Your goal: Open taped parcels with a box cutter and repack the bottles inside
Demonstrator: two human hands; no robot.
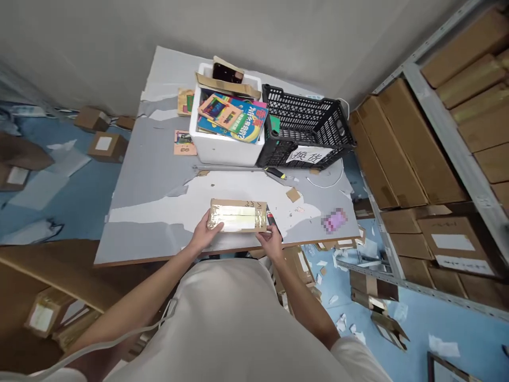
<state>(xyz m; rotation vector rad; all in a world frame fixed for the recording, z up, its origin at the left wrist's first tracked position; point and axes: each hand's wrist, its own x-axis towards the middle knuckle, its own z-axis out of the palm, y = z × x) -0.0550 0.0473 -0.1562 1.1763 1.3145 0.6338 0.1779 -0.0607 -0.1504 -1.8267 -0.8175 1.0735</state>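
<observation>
A small cardboard box, wrapped in shiny clear tape with a pale label on top, lies at the front edge of the table. Around its left end my left hand is closed, thumb resting on top. My right hand grips its lower right corner. Just past the box's right side shows a dark flat object with red on it, partly hidden by the box and hand. Farther back lies a black and yellow utility knife. A small brown cardboard scrap is to the right.
On the table, a white foam box holds books, beside a black plastic crate with a handwritten sign. A blurred pink item lies near the right edge. Shelving with cartons stands right; boxes and paper litter the blue floor.
</observation>
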